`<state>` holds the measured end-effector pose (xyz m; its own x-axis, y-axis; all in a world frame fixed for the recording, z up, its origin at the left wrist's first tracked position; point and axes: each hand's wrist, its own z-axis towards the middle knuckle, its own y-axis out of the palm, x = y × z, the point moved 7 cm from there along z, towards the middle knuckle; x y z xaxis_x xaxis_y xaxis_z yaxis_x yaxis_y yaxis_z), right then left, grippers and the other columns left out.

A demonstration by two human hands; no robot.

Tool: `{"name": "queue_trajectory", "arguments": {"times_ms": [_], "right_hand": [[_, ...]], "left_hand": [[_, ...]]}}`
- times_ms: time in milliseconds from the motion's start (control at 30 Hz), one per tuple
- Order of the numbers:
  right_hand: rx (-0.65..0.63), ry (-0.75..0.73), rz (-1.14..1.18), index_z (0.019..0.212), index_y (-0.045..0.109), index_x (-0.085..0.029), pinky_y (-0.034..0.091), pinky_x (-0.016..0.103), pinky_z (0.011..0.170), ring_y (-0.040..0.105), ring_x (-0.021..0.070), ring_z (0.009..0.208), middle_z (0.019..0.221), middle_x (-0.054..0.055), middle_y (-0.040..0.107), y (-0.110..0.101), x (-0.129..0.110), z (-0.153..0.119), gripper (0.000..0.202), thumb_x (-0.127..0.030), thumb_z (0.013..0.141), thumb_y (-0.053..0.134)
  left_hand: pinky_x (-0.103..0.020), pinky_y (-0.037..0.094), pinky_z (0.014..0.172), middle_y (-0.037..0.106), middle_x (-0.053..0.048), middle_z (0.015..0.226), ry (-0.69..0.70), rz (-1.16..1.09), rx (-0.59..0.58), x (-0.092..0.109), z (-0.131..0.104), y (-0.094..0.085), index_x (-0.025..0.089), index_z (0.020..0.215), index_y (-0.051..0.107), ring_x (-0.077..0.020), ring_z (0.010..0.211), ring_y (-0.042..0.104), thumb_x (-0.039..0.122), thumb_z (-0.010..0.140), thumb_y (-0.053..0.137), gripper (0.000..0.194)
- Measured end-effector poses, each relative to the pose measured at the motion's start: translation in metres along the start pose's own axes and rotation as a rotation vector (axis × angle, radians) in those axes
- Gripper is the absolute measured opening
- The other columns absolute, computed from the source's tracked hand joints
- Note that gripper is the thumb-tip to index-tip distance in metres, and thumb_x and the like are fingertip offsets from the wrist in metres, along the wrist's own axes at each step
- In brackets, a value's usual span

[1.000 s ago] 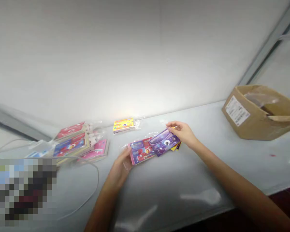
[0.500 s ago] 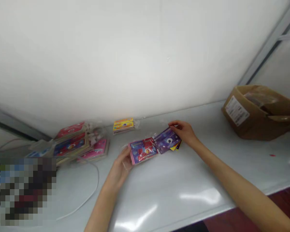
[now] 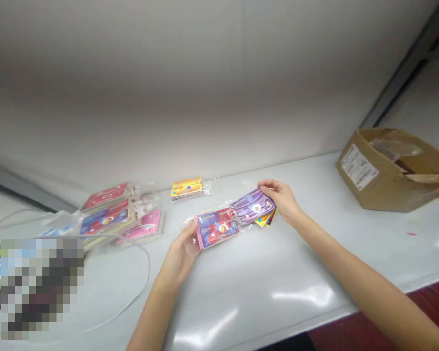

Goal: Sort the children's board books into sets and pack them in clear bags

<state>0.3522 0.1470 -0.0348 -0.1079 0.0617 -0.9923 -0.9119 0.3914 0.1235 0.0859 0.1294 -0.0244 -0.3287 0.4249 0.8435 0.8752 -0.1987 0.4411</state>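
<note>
My left hand (image 3: 183,251) is closed on the left end of a red and blue stack of cards (image 3: 218,228) in a clear plastic bag. At the stack's right end lie purple cards (image 3: 254,207), meeting or partly inside the bag's mouth; I cannot tell which. The fingers of my right hand (image 3: 281,200) pinch the upper right corner of the purple cards. Yellow and dark card corners (image 3: 265,218) peek out beneath them. Behind, near the wall, rests a bagged stack of yellow cards (image 3: 187,187).
Several bagged stacks of red, blue and pink cards (image 3: 109,214) lie at the left. A white cable (image 3: 148,273) loops across the table (image 3: 241,287) there. An open cardboard box (image 3: 384,180) stands at the right, plastic inside. A small red scrap (image 3: 411,234) lies in front of it.
The purple cards have tilted and shifted slightly up with my right hand, and more of the yellow card shows below. My left hand stays in place. The wall looks darker.
</note>
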Motion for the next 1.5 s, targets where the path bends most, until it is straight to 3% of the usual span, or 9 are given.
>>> {"name": "queue_trajectory", "arguments": {"times_ms": [300, 500, 667, 767, 867, 1133, 1500], "right_hand": [[-0.036, 0.036, 0.07, 0.082, 0.063, -0.018, 0.041, 0.024, 0.054, 0.053, 0.0114, 0.059, 0.076, 0.001, 0.063, 0.008, 0.012, -0.002, 0.025, -0.034, 0.063, 0.066], [0.02, 0.004, 0.068, 0.083, 0.062, -0.019, 0.043, 0.025, 0.057, 0.056, 0.0139, 0.063, 0.075, 0.002, 0.064, 0.005, 0.013, -0.001, 0.025, -0.037, 0.065, 0.063], [-0.07, 0.026, 0.067, 0.093, 0.061, -0.019, 0.047, 0.026, 0.059, 0.061, 0.0147, 0.065, 0.082, 0.004, 0.068, 0.019, 0.015, -0.008, 0.032, -0.037, 0.067, 0.064], [-0.222, -0.028, -0.02, 0.101, 0.061, -0.021, 0.049, 0.027, 0.061, 0.064, 0.0159, 0.068, 0.086, 0.005, 0.071, 0.033, 0.011, -0.016, 0.033, -0.036, 0.072, 0.062], [-0.297, -0.133, -0.183, 0.093, 0.066, -0.021, 0.05, 0.029, 0.069, 0.065, 0.0164, 0.074, 0.086, 0.004, 0.071, 0.039, 0.005, -0.02, 0.022, -0.032, 0.076, 0.058], [-0.282, -0.283, -0.488, 0.09, 0.07, -0.021, 0.046, 0.029, 0.061, 0.06, 0.0161, 0.065, 0.079, 0.003, 0.07, 0.039, -0.005, -0.024, 0.022, -0.03, 0.08, 0.053], [-0.248, -0.298, -0.488, 0.083, 0.07, -0.022, 0.046, 0.029, 0.062, 0.06, 0.0163, 0.066, 0.076, 0.002, 0.069, 0.036, -0.004, -0.02, 0.018, -0.029, 0.078, 0.054]], "left_hand": [[-0.026, 0.051, 0.065, 0.071, -0.002, 0.071, -0.034, -0.108, 0.034, 0.004, -0.003, 0.003, 0.017, 0.077, 0.067, -0.0167, 0.065, 0.066, 0.027, 0.073, 0.065, 0.011], [-0.024, 0.052, 0.062, 0.072, -0.002, 0.073, -0.047, -0.135, 0.054, 0.004, -0.004, 0.002, 0.016, 0.075, 0.067, -0.0162, 0.065, 0.066, 0.025, 0.076, 0.061, 0.011], [-0.025, 0.052, 0.062, 0.072, -0.003, 0.073, -0.044, -0.143, 0.035, 0.005, -0.003, 0.005, 0.016, 0.08, 0.067, -0.0165, 0.065, 0.066, 0.023, 0.078, 0.057, 0.013], [-0.025, 0.053, 0.062, 0.071, -0.003, 0.073, -0.04, -0.166, 0.059, 0.005, -0.003, 0.004, 0.016, 0.077, 0.066, -0.0166, 0.066, 0.067, 0.022, 0.076, 0.059, 0.009], [-0.023, 0.053, 0.059, 0.07, -0.001, 0.071, -0.044, -0.18, 0.083, 0.004, -0.004, 0.002, 0.016, 0.075, 0.065, -0.0153, 0.064, 0.066, 0.021, 0.074, 0.062, 0.006], [-0.024, 0.053, 0.058, 0.071, -0.002, 0.073, -0.058, -0.16, 0.097, 0.004, -0.004, 0.003, 0.014, 0.083, 0.066, -0.0153, 0.064, 0.066, 0.021, 0.079, 0.056, 0.013], [-0.025, 0.054, 0.065, 0.072, -0.002, 0.078, -0.049, -0.176, 0.102, 0.004, -0.004, 0.002, 0.016, 0.082, 0.067, -0.0153, 0.067, 0.066, 0.022, 0.074, 0.061, 0.012]]}}
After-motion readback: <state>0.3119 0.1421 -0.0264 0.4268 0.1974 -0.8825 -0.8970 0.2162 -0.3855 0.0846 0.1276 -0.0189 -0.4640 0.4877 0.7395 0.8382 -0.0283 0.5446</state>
